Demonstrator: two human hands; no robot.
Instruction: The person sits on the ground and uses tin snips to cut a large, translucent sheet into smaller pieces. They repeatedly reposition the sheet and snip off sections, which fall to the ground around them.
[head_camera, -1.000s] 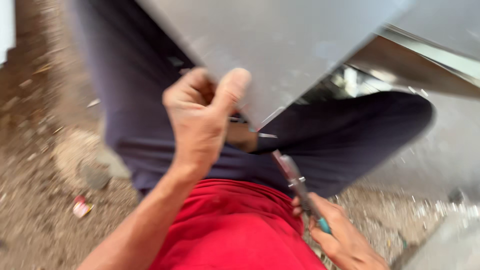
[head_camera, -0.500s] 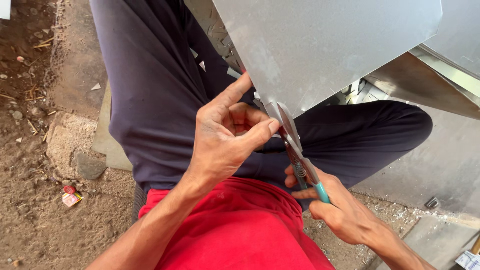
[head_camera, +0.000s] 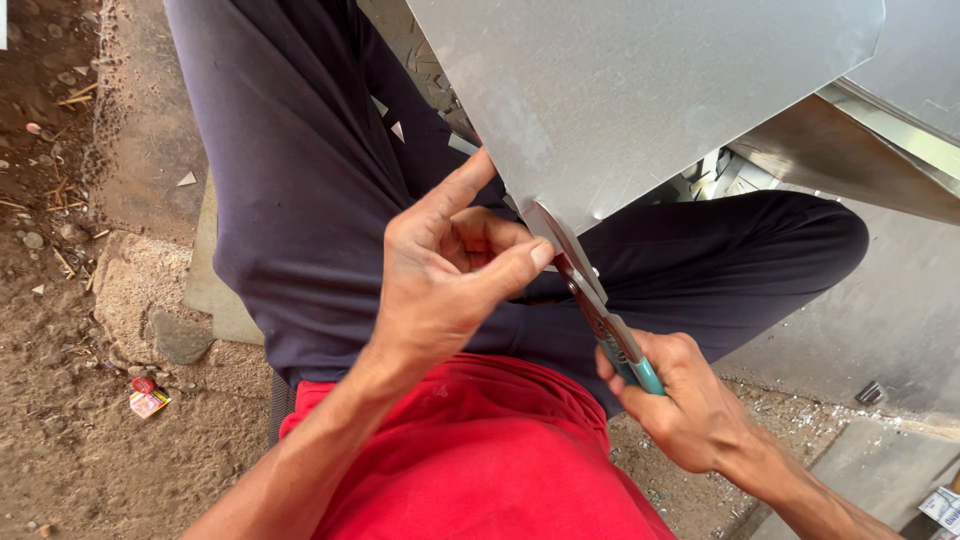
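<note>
Since half a second ago, our left hand (head_camera: 445, 275) has opened its grip slightly along the lower edge of the metal sheet (head_camera: 640, 90), the forefinger now stretched up toward the centre of the frame, while the snips (head_camera: 590, 300) sit in much the same spot, their blades at the sheet's bottom corner.

We sit on the ground with the grey sheet filling the upper right of the frame, its lower corner hanging over our dark trousers (head_camera: 320, 170). Our left hand pinches the edge just left of the blades, thumb and curled fingers on the metal. Our right hand (head_camera: 680, 400), at lower right, is clenched around the green-handled snips, the blades angled up and left into the sheet.

To do this cut well, we judge that the sheet must be held taut close to the blades without the thumb straying into their path; the thumb tip lies very near the steel now. The snips look best kept square to the sheet, with short bites rather than full closures, so the edge stays clean. The freed strip should curl away from the left hand, since cut edges are sharp on bare skin.

Metal offcuts (head_camera: 715, 175) lie scattered behind our knee, right of centre. A small red wrapper (head_camera: 147, 398) rests on the dirt (head_camera: 60, 440) at lower left.
</note>
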